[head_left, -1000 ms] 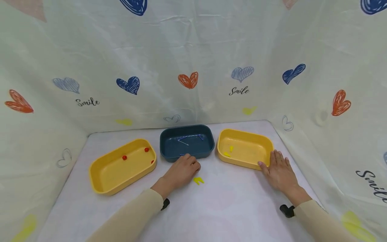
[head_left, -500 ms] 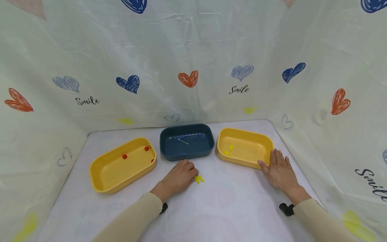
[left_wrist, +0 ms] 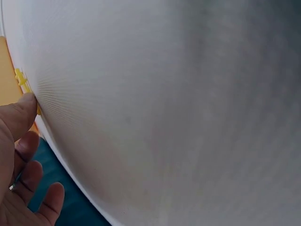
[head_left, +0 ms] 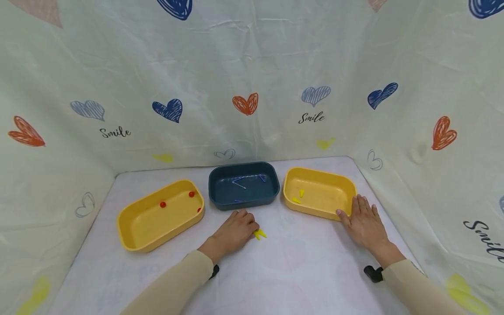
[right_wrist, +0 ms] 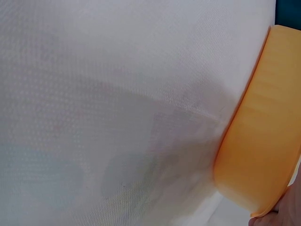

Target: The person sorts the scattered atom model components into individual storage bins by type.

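In the head view my left hand (head_left: 232, 229) is low over the table in front of the dark blue tray, fingers curled down. Its fingertips pinch a small yellow piece (head_left: 260, 234), whose forked, V-shaped end sticks out to the right. The left wrist view shows the thumb against this yellow piece (left_wrist: 20, 77), with the rest of it hidden by the fingers. My right hand (head_left: 365, 227) lies with straight fingers along the right end of the right yellow tray (head_left: 320, 213), thumb at its front wall. In the right wrist view part of that hand touches the tray's edge (right_wrist: 256, 141).
Two small yellow pieces (head_left: 297, 201) lie in the right tray. The dark blue tray (head_left: 244, 204) holds several thin blue and pale sticks (head_left: 239, 185). Small red round pieces (head_left: 163, 204) are in the left yellow tray (head_left: 138, 246). A heart-printed cloth (head_left: 204, 70) hangs around the table.
My left hand has drawn back slightly from the dark blue tray's front edge, down to the yellow piece, and now pinches it. My right hand has stayed at the right tray.
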Tool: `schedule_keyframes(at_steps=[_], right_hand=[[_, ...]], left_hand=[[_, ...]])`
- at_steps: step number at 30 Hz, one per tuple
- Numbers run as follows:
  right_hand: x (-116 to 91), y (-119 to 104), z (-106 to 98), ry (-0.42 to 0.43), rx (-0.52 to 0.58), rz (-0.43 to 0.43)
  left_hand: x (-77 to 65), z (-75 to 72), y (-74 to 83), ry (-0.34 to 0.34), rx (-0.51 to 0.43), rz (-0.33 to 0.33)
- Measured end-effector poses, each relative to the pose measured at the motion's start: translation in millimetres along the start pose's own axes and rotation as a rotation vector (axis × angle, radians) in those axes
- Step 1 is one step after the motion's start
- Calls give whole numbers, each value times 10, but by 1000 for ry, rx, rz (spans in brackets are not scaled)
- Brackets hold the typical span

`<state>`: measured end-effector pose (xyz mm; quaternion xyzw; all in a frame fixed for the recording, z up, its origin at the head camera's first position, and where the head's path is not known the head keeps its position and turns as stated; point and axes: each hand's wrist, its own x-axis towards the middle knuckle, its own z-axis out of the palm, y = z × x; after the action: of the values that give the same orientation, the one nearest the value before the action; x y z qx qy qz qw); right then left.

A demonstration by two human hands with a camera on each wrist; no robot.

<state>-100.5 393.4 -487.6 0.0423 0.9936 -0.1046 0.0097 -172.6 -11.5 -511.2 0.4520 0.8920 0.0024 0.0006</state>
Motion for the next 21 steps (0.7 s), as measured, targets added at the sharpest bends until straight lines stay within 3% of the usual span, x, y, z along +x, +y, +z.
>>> schedule_keyframes(at_steps=[21], right_hand=[[11,6,29,7,9,-2]], left_hand=[[27,-21,-2,-66,-82,-61]])
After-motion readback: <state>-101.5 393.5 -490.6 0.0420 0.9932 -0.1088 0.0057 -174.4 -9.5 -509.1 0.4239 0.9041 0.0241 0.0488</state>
